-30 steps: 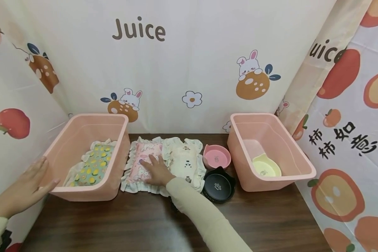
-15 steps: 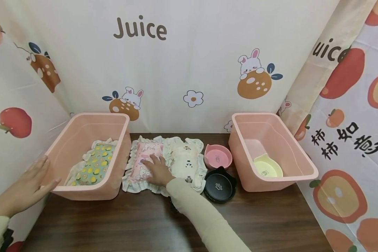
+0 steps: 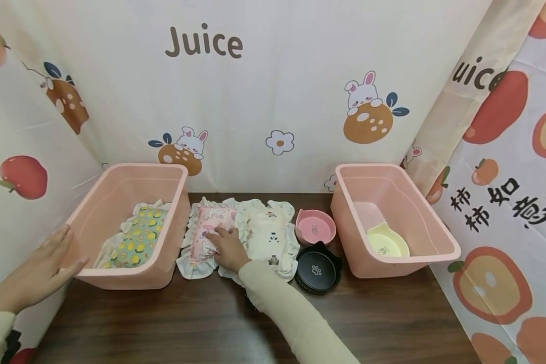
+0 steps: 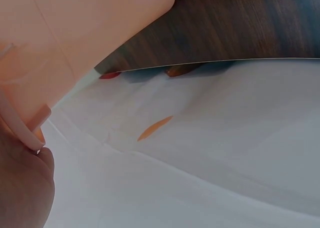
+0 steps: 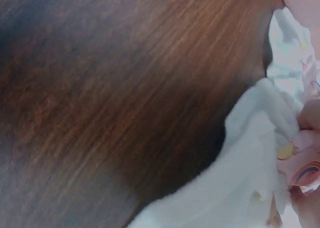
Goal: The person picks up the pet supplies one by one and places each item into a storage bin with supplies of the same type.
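Observation:
My right hand (image 3: 229,249) pinches the pink ruffled cushion (image 3: 211,216) at its right side; in the right wrist view its printed cloth (image 5: 300,160) bunches between thumb and fingers. Touching that cushion on the right lies a cream ruffled cushion (image 3: 264,232). On the left, my left hand (image 3: 38,270) rests with straight fingers at the front-left corner of a pink plastic bin (image 3: 118,273). Inside this bin lies a green lemon-print cushion (image 3: 141,235) with a ruffle. The left wrist view has only part of the hand (image 4: 25,183) at the bin's rim.
A pink pet bowl (image 3: 315,227) and a black pet bowl (image 3: 317,270) stand right of the cushions. Further right, a second pink bin (image 3: 355,242) holds a yellow bowl (image 3: 387,242). Printed curtains (image 3: 273,76) enclose the dark wooden table (image 3: 186,323).
My right hand's fingers have drawn together from a spread pose on the pink cushion, bunching its cloth. The left hand stays at the bin's corner. The view has shifted slightly.

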Demonstrator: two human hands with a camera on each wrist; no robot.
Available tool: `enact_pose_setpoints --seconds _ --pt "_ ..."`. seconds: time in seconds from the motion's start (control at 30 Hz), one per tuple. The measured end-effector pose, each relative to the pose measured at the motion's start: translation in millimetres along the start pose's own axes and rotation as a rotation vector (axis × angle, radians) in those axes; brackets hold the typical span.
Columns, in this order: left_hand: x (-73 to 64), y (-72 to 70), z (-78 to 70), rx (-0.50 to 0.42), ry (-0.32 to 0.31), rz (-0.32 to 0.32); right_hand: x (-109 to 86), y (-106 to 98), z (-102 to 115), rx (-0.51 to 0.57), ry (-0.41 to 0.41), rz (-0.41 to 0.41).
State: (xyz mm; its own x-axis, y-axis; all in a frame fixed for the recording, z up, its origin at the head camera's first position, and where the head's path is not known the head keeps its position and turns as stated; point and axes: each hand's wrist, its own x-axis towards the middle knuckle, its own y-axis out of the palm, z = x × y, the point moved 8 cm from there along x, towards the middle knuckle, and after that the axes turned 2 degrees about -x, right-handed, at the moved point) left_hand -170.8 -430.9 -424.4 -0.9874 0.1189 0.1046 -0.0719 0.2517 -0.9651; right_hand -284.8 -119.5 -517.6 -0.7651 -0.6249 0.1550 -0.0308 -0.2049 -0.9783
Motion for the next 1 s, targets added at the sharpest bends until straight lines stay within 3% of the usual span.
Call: enact_pose_setpoints --seconds 0.2,0.43,0.8,1.0 --pt "-0.3 0.0 -1.1 -0.005 0.024 -0.019 -3.4 -16 6 -0.037 -0.052 -0.117" --pt "-0.9 -2.2 -3.4 -0.007 0.051 -0.032 -2.3 -32 13 -0.012 -0.122 -0.19" --pt "-2.6 -0.1 -2.6 0.013 0.057 -0.031 2.7 -69 11 0.081 -0.13 -0.179" --pt "-2.4 0.0 -2.9 0.017 0.064 -0.038 5.7 -96 6 0.174 -0.122 -0.247"
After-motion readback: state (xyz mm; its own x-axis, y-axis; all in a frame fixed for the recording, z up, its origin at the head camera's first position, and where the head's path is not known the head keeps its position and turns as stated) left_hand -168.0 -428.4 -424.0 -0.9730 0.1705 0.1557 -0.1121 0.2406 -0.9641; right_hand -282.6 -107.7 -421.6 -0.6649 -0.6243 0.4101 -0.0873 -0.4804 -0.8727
